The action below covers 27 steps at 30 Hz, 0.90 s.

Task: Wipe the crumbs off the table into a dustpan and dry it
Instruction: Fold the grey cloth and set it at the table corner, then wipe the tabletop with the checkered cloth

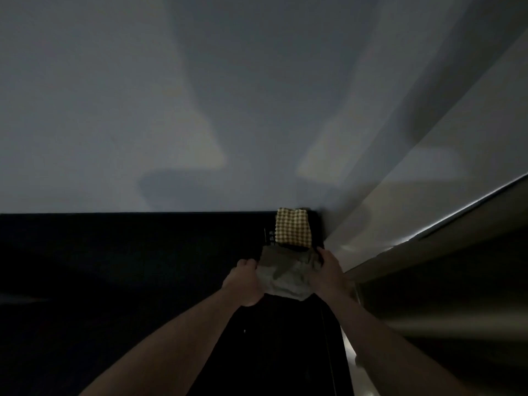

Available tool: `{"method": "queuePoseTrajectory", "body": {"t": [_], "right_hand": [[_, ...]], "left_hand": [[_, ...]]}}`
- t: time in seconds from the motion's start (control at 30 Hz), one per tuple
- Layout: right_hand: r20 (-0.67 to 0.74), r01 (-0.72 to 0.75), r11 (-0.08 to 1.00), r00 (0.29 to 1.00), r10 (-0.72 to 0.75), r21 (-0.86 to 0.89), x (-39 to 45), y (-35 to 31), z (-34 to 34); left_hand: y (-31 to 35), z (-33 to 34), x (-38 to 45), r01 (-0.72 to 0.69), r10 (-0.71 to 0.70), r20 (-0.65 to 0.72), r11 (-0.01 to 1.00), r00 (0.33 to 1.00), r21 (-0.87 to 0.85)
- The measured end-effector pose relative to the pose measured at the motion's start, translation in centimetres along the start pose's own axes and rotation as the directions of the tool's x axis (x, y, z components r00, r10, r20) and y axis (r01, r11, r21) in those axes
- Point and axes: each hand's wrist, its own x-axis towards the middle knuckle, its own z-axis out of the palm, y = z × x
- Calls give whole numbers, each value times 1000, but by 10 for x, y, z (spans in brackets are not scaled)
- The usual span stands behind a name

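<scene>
A crumpled grey cloth [287, 274] hangs between my two hands over a black surface [128, 267]. My left hand [244, 282] grips its left edge and my right hand [328, 277] grips its right edge. Just beyond the cloth, a folded yellow checked cloth [293, 225] lies in the far right corner of the black surface, against the wall. No dustpan or crumbs show in this dim view.
A pale wall [200, 95] rises behind the black surface. A light-coloured panel with a bright edge [428, 230] runs diagonally along the right side, close to my right hand. The scene is very dark.
</scene>
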Motion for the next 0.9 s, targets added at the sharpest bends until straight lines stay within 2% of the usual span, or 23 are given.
{"method": "queuePoseTrajectory", "body": {"t": [0.07,0.2,0.3,0.37,0.43,0.5,0.6,0.73,0.83,0.9], "right_hand": [[-27,60,994,998,-63,-94,22,-7,7],[52,213,934,977,-207,-287,69,-31,24],[134,241,884,970,-203,-401,99,-35,42],[122,271,856,962,-242,-440,102,-35,54],[18,373,853,919,-394,-364,95,-36,62],[-32,406,866,901,-433,-293,84,-51,59],[-13,386,902,918,-396,-193,61,-73,58],[-128,349,936,931,-341,47,-27,-86,66],[-172,277,954,951,-255,117,-110,-60,72],[-153,181,979,974,-165,97,-154,-26,79]], "left_hand": [[-17,7,-2,4,-6,15,996,1000,84],[-59,14,-18,38,-44,25,978,999,204],[-87,20,-38,56,-61,12,963,998,263],[-105,23,-50,70,-77,11,957,997,281],[-120,27,-61,77,-86,18,955,996,288],[-131,29,-70,76,-83,15,961,996,265],[-144,28,-84,85,-87,0,975,996,205],[-165,27,-119,78,-72,-67,993,995,92],[-191,25,-157,69,-65,-97,997,993,36],[-215,24,-183,65,-61,-130,998,990,21]]}}
